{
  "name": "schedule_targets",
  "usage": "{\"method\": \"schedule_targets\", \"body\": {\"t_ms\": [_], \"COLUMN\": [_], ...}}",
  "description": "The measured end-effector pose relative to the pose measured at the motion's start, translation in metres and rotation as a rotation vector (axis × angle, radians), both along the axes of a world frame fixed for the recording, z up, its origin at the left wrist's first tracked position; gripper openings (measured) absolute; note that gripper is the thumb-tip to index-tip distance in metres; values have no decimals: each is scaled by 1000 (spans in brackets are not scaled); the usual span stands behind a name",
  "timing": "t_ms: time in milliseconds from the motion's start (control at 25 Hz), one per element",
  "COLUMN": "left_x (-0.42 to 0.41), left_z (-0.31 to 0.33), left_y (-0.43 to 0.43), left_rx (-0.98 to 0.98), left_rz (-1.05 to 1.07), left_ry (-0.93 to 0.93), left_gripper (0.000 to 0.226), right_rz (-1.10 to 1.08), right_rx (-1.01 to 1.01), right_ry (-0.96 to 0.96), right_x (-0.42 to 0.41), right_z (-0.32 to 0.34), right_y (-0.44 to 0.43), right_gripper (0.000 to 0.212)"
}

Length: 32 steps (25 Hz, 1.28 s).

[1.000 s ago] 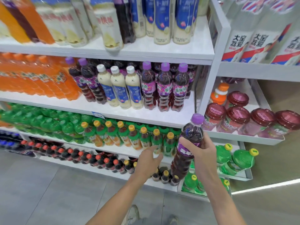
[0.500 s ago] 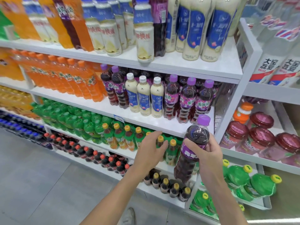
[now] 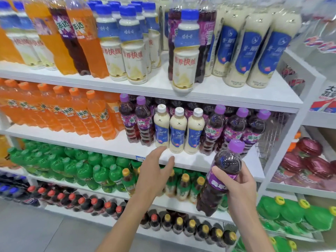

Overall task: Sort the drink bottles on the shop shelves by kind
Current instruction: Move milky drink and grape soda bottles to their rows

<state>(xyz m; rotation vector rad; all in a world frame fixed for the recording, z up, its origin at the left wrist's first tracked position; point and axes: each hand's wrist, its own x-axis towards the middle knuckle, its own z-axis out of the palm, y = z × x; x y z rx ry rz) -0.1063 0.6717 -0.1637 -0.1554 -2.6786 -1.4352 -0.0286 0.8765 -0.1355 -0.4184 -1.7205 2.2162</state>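
Note:
My right hand (image 3: 238, 188) grips a purple-capped grape soda bottle (image 3: 224, 166) by its label, tilted, in front of the second shelf's right end. My left hand (image 3: 154, 171) is open with fingers spread, just below three cream milk-drink bottles (image 3: 178, 131) that stand among grape soda bottles (image 3: 236, 126) on the second shelf (image 3: 112, 144). More grape bottles (image 3: 135, 120) stand to the left of the cream ones.
Orange soda bottles (image 3: 72, 110) fill the second shelf's left. The top shelf (image 3: 227, 91) holds mixed cream, orange and grape bottles. Green bottles (image 3: 72, 164) and amber tea bottles (image 3: 183, 186) sit below, colas (image 3: 87, 202) lower still. A neighbouring rack (image 3: 309, 160) with red-lidded bottles stands right.
The view has lifted toward the upper shelves. My left hand has risen from the yellow-capped tea bottles to the second shelf's front edge. My right hand still holds the grape bottle, higher now.

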Motion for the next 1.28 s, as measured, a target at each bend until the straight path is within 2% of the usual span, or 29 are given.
{"method": "schedule_targets", "body": {"t_ms": [280, 400, 680, 840, 1120, 1280], "left_x": [-37, -55, -105, -120, -129, -131], "left_z": [-8, 0, 5, 1, -19, -34], "left_y": [-23, -19, 2, 11, 25, 26], "left_rx": [130, 195, 200, 216, 152, -6], "left_rz": [13, 19, 81, 70, 132, 154], "left_ry": [-32, 31, 88, 176, 255, 342], "left_gripper": [49, 44, 71, 67, 79, 82], "right_rz": [-71, -89, -96, -74, -46, -44], "right_rx": [26, 22, -22, -22, -7, -14], "right_ry": [-47, -56, -72, -77, -82, -80], "right_x": [-9, -12, -22, -25, -30, -30], "right_z": [0, -2, 1, 4, 2, 1], "right_y": [-32, -28, -18, -12, -8, -7], "right_gripper": [43, 47, 56, 58, 53, 52]}}
